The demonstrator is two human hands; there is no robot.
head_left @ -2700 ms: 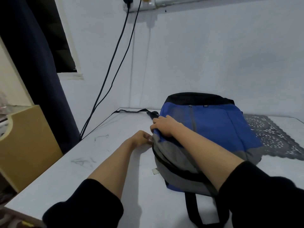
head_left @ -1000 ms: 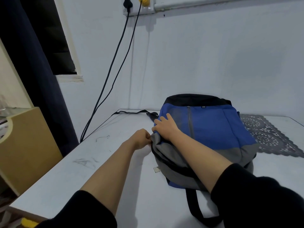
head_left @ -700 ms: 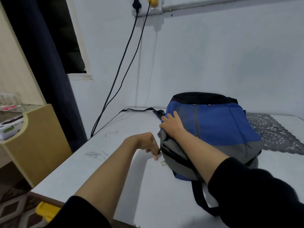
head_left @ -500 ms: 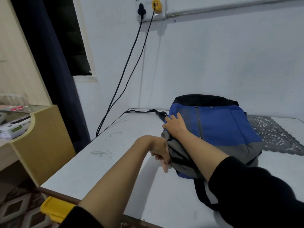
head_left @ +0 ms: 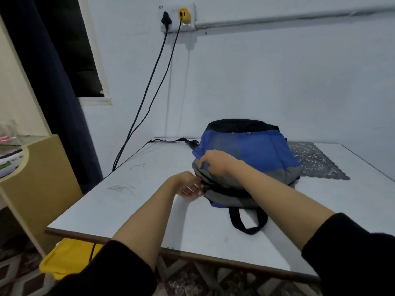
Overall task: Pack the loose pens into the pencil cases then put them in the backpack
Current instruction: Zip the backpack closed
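1. backpack [head_left: 256,150], blue and grey with a black top, is lying flat on the white surface [head_left: 128,199], toward the far middle, with its black carry loop [head_left: 248,223] pointing at the near edge.
2. at the far left a tan cabinet [head_left: 42,178] is standing beside the surface, and a yellow bin [head_left: 68,259] is sitting on the floor below the near left corner.
3. a dark curtain [head_left: 49,82] is hanging behind the cabinet, and two black cables [head_left: 149,88] are running down from the wall socket [head_left: 177,17] past the surface's far left edge.
4. the left hand [head_left: 188,185] is reaching to the backpack's left edge, its fingers curled in narrow and pinching the zip pull [head_left: 204,190] there.
5. the right hand [head_left: 215,162] is resting on top of the backpack's left part, just above the left hand, its fingers curled and gripping a fold of the blue fabric.
6. a grey lace mat [head_left: 314,161] is lying on the surface to the right, touching the backpack's far right side.
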